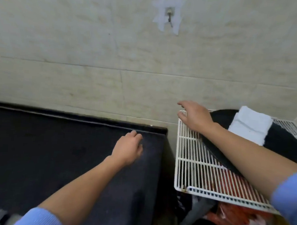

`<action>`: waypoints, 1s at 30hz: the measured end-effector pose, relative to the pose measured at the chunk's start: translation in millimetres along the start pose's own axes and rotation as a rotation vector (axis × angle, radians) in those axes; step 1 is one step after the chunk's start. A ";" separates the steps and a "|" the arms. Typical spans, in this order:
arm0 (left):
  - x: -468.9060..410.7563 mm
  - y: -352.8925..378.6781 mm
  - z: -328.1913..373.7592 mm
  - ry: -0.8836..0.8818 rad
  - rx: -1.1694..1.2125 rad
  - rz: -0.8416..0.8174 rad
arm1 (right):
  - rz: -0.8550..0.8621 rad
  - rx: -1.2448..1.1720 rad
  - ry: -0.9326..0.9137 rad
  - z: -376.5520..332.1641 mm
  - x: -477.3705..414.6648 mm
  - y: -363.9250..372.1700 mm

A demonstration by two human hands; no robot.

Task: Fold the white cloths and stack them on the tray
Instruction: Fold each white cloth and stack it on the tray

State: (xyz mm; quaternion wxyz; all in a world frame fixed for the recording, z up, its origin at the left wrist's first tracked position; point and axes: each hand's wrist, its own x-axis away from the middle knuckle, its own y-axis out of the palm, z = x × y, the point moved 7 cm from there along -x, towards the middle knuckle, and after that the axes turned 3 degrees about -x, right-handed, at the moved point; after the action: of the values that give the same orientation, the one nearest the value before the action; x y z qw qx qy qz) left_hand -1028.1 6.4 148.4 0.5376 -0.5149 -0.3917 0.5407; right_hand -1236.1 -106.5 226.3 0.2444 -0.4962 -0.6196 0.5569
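A folded white cloth (250, 126) lies on a round black tray (282, 144) at the right, and the tray rests on a white wire rack (193, 159). My right hand (195, 116) hovers over the rack's far left corner, fingers spread, holding nothing, with its forearm crossing the tray's near rim. My left hand (128, 148) rests loosely curled on the dark counter (53, 158) near its far right corner, with nothing in it. No unfolded cloth is in view.
A beige tiled wall (113, 57) rises right behind the counter, with a taped metal hook (169, 15) high up. Under the rack sit red and orange plastic bags (238, 218) and dark clutter. A narrow gap separates the counter and the rack.
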 end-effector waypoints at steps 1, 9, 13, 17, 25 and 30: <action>23.3 -3.3 -30.8 -0.047 -0.024 -0.018 | -0.026 -0.013 -0.033 -34.2 0.9 13.9; 252.5 -61.9 -256.9 -0.434 -0.102 -0.021 | -0.282 -0.074 -0.388 -339.8 34.8 139.6; 351.3 -90.1 -326.5 -0.624 -0.116 -0.028 | -0.375 -0.085 -0.539 -464.6 57.5 183.7; 457.1 -115.5 -397.1 -0.851 -0.129 0.013 | -0.429 -0.094 -0.745 -599.3 79.4 210.1; 600.9 -126.6 -498.3 -1.171 -0.138 -0.008 | -0.533 -0.097 -1.039 -797.5 96.7 288.4; 653.8 -147.7 -576.2 -1.359 -0.117 0.027 | -0.583 -0.117 -1.181 -917.1 88.9 340.7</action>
State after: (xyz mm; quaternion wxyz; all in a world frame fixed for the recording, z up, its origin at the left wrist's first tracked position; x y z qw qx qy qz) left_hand -367.4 592.3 110.2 0.1366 -0.0941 -0.6647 0.7285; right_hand -369.2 344.3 125.0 -0.0231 0.0684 -0.7875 0.6120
